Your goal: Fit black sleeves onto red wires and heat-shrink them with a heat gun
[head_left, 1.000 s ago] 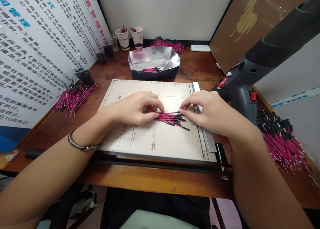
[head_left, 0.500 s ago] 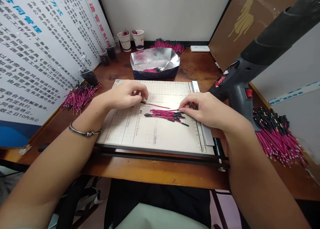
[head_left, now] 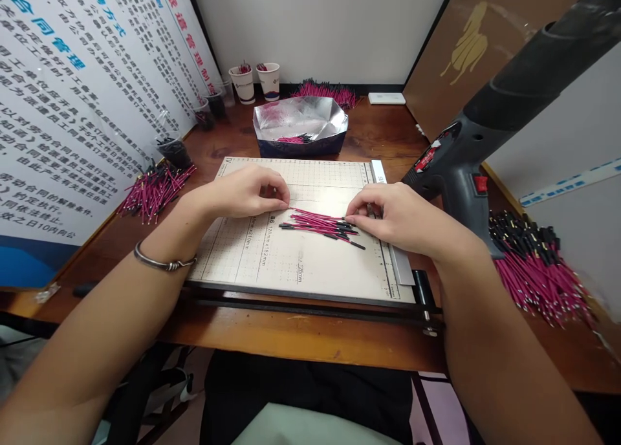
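Note:
My left hand is closed, thumb and fingertips pinching the left end of a thin red wire. This wire runs along the far side of a small pile of magenta-red wires with black sleeved ends. At the pile's right side my right hand is also closed, its thumb and forefinger pinched on a black wire end. Whether both hands hold the same wire is hard to see. Under the hands lies a cream paper cutter board printed with grid lines and sizes.
Behind the board stands a foil-lined box with wires in it. Wire heaps lie at left, right and back. Paper cups stand at the back left. A black heat-gun-like tool slants in from the right.
My left hand has come slightly nearer and rightward, bringing its wire down against the pile's far edge. My right hand stays almost in place, still pinching at the right end.

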A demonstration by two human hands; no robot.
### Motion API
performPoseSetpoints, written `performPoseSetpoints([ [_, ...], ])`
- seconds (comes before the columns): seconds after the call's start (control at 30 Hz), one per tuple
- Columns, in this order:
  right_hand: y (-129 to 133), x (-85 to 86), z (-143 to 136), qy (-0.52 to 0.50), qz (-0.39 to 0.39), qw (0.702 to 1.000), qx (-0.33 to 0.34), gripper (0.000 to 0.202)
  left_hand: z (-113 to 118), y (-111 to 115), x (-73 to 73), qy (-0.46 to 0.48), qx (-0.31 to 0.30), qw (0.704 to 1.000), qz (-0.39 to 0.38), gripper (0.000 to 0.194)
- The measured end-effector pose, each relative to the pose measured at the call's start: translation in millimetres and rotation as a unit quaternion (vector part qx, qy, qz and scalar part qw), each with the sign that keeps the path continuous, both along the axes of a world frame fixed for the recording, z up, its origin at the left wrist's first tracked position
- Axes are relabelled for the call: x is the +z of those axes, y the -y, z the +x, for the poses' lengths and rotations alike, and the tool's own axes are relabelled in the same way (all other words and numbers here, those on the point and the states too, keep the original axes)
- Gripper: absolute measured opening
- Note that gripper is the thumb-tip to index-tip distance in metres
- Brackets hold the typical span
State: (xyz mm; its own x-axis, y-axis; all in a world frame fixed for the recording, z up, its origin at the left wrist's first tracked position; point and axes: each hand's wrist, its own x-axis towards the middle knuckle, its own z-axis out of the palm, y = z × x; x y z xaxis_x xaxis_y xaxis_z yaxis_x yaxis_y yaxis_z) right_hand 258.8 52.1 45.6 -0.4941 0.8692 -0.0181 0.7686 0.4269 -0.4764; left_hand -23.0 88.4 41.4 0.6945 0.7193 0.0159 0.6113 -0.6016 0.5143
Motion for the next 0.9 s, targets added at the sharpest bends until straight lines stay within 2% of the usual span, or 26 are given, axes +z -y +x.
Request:
performPoseSetpoints([
  [0.2, -1, -2.0, -3, 0.001, 0.02, 0.999, -0.032, 0.017, 13, 4, -6.6, 0.034, -0.019, 0.999, 0.035, 0.019],
  [0.47, -2, -3.9, -2, -0.002, 0.036, 0.999, -0.005, 0.018, 18, 6, -11.3, 0.046, -0.023, 0.997, 0.062, 0.019],
  [0.63, -2, -5.4, -3, -0.008, 0.04, 0.999, -0.006, 0.019, 14, 6, -9.5, 0.046, -0.003, 0.995, 0.087, 0.024],
  [0.9, 0, -3.3, -7, -0.002, 0.029, 0.999, -0.024, 0.017, 5, 5, 1.4, 0.005, -0.016, 1.0, 0.013, 0.017],
])
